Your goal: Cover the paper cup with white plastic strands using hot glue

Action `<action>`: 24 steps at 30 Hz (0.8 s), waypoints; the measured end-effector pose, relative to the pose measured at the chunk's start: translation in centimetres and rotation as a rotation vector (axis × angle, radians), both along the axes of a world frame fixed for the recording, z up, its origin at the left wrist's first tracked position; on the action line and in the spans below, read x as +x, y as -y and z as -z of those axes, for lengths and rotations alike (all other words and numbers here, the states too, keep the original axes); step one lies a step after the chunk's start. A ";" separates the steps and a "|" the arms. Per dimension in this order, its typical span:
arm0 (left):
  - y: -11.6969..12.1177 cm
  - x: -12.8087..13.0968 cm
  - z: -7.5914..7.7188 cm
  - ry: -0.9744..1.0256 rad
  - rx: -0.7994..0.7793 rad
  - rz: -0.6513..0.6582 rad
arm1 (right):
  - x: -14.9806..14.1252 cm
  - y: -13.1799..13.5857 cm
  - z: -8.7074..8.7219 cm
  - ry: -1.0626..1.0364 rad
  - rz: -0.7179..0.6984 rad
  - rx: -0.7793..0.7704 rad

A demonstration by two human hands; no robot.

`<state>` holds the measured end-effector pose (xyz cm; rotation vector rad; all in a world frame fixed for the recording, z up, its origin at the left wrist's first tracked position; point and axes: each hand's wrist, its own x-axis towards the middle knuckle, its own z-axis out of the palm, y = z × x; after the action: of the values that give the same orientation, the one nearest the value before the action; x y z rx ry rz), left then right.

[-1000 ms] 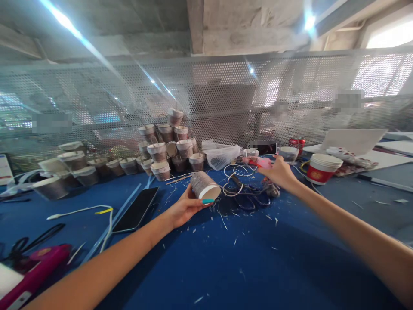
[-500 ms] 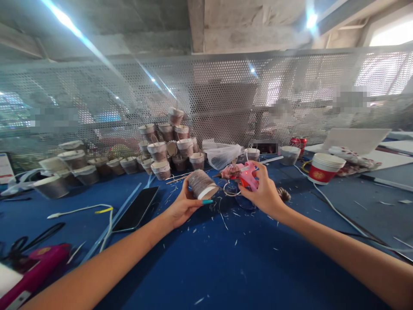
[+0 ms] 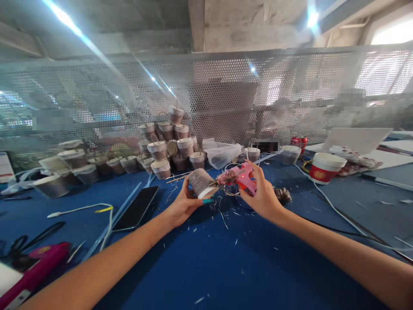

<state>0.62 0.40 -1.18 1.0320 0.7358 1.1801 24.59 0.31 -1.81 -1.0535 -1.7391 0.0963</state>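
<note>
On my feed, the right hand (image 3: pixel 265 196) covers part of the grip of the pink glue gun (image 3: pixel 246 175). I cannot establish whether its tip touches the grey cup (image 3: pixel 199 181). The left hand (image 3: pixel 181 207) is partly concealed behind that cup. The left edge truncates the magenta tool (image 3: pixel 37 270).

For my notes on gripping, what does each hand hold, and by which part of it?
The left hand holds the gray wrapped cup by its side; the right hand holds the pink glue gun by its handle.

Cord-wrapped cup (image 3: pixel 200 182): rough, matt. Right of it, pink plastic glue gun (image 3: pixel 244 175); left, glossy phone (image 3: pixel 137 209); behind, perforated metal-looking screen (image 3: pixel 222 97).
</note>
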 end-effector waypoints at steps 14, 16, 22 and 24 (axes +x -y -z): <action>-0.3 -0.2 0.4 -0.012 -0.073 -0.043 | 0.0 0.3 0.1 0.057 0.004 0.026; -0.2 -0.2 0.3 0.003 -0.077 -0.046 | 0.0 0.3 0.0 0.074 0.022 0.044; 0.1 0.0 0.0 0.016 -0.110 -0.050 | 0.4 0.2 0.0 0.106 0.067 0.089; 0.2 0.1 -0.1 0.021 -0.113 -0.046 | 0.6 0.0 0.0 0.111 0.081 0.091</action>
<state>0.72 0.19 -1.08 0.9116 0.8041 1.1740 25.17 0.32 -1.84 -1.0780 -1.7797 -0.0932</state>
